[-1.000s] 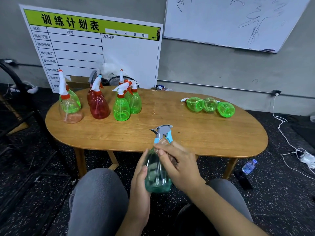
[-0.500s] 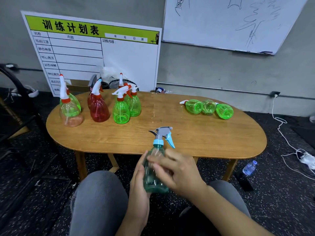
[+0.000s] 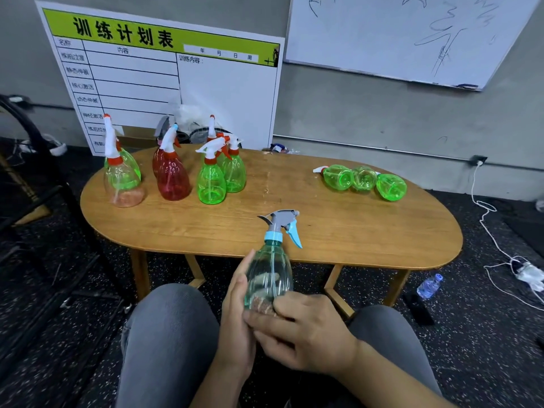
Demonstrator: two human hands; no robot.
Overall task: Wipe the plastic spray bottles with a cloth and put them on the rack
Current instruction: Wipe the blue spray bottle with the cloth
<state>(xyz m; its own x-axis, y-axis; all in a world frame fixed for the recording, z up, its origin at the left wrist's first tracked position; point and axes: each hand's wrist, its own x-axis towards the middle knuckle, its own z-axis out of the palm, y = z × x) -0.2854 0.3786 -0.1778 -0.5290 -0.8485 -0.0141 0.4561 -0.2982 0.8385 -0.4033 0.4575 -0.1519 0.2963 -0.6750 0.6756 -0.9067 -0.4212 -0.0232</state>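
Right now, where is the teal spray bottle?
In the head view, the teal spray bottle is low centre, upright over the lap, held between the left hand and right hand, just before the table edge.

I count one teal bottle (image 3: 269, 278) near me, seven upright bottles (image 3: 210, 184) far left on the desk (image 3: 338, 231), three lying green bottles (image 3: 363, 179) far right.
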